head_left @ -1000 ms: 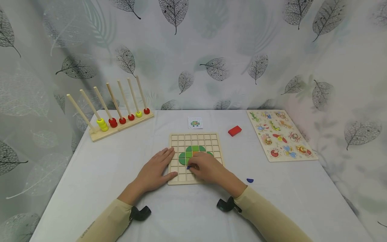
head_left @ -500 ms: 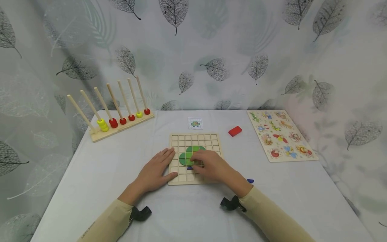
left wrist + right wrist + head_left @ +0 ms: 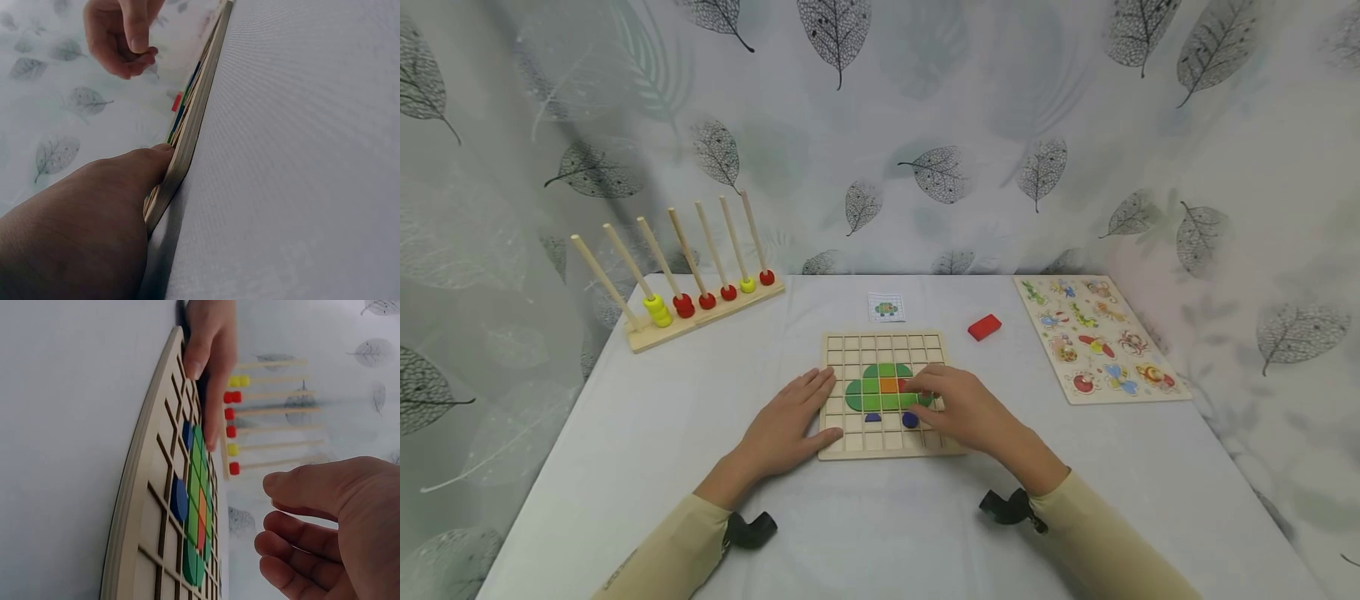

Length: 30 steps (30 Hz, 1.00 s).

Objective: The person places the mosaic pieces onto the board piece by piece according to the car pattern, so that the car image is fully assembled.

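Note:
A square wooden grid board (image 3: 847, 445) lies flat on the table. My left hand (image 3: 786, 425) rests along its left side, fingers straight and thumb spread over the near corner. Green pieces (image 3: 886, 402) sit together mid-board around an orange square (image 3: 888, 385), with a red piece (image 3: 902, 385) beside it. Two dark blue pieces lie below the green ones: a flat one (image 3: 872, 417) and a rounder-looking one (image 3: 179, 499). My right hand (image 3: 966, 410) hovers over the board's right part, its fingers loosely bent and apart from the thumb, with nothing between them.
Beyond the board lies a small printed card (image 3: 887, 307), with a red block (image 3: 984, 327) to its right. A wooden peg rack (image 3: 715, 312) with red and yellow beads stands at back left. A picture puzzle board (image 3: 1093, 342) lies at back right. Behind hangs a leaf-patterned curtain (image 3: 970, 233).
My right hand has moved rightward off the board's middle, uncovering the orange and red pieces and the rounder blue piece. The flat blue piece, earlier at my fingertips, lies released. My left hand stays put.

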{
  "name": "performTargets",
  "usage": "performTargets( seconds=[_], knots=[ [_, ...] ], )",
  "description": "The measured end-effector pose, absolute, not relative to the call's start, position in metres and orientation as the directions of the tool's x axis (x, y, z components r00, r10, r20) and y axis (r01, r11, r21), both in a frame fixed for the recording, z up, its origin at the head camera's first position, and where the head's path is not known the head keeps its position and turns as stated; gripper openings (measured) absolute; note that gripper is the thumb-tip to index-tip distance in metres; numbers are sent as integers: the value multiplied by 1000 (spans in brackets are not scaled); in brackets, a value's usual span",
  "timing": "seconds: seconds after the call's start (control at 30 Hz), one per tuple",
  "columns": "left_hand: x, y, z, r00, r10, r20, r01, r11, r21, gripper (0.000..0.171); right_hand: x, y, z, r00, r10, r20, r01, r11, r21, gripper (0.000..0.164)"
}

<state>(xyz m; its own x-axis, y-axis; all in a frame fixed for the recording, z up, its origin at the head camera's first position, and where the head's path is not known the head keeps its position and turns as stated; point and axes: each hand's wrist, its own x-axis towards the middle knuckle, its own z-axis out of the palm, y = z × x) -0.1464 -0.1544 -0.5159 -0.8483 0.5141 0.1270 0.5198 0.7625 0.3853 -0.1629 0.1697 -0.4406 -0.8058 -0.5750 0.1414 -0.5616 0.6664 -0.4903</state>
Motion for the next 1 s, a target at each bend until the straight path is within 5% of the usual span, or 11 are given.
performTargets(
  seconds=[1.0],
  knots=[
    [-146,-153,-514,-849,515,122,519,765,382,90,-140,264,-439,-888,-409,208,-458,762,-459,30]
  ],
)
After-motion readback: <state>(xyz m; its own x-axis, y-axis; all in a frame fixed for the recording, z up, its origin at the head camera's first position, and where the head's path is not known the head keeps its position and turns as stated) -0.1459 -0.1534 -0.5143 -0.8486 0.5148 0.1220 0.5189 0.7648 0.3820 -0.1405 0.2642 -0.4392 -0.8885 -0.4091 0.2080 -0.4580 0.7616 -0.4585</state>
